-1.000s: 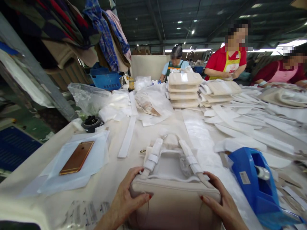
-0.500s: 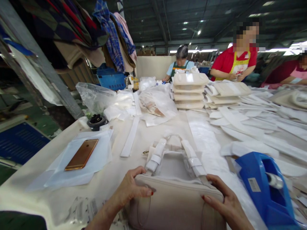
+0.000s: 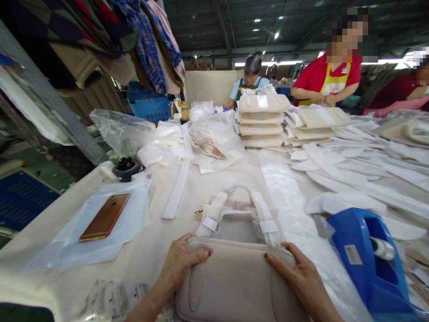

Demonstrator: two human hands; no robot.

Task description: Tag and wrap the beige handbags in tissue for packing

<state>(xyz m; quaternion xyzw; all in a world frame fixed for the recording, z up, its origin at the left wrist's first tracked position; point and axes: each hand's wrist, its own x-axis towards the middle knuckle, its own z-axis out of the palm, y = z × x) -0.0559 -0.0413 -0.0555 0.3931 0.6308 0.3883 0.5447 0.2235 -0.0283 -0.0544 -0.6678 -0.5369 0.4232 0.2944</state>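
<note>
A beige handbag [image 3: 239, 281] is at the table's near edge, its handle [image 3: 263, 208] wrapped in white padding and lying away from me. My left hand [image 3: 184, 259] grips the bag's upper left corner, thumb on the front panel and fingers over the top edge. At the upper right corner, my right hand [image 3: 295, 270] holds the bag the same way, its thumb pressed flat on the panel. The bag's underside and part of my fingers are hidden. A small gold-coloured metal piece [image 3: 198, 212] shows left of the handle.
A phone [image 3: 105, 218] lies on pale sheets at left. A blue tape dispenser [image 3: 357, 255] stands at right, by scattered white strips [image 3: 362, 179]. Stacked beige bags [image 3: 263, 116] and clear plastic [image 3: 214, 138] lie farther back. Co-workers [image 3: 326, 85] are across the table.
My right thumb has slid inward across the front panel, toward the bag's middle. The bag's front now faces me more fully. The whole view has shifted slightly.
</note>
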